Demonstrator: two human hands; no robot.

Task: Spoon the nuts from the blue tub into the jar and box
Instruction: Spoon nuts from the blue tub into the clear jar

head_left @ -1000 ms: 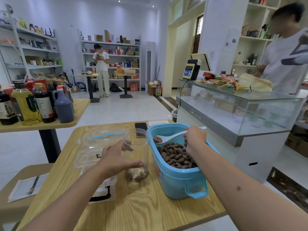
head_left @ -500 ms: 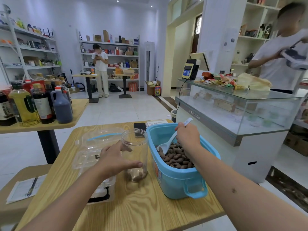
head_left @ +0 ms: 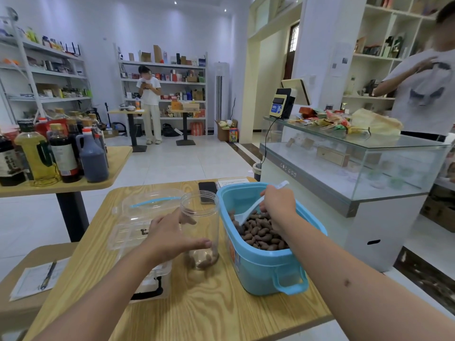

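Right hand (head_left: 278, 205) grips spoon (head_left: 248, 214) dug into nuts (head_left: 261, 233), frame centre; left hand (head_left: 170, 238) wraps jar (head_left: 200, 225). Nuts loose, light, roll off easily — jar slick, so hold mid-wall.

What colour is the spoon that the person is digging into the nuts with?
White. The spoon shows best in the head view, held by the right hand.
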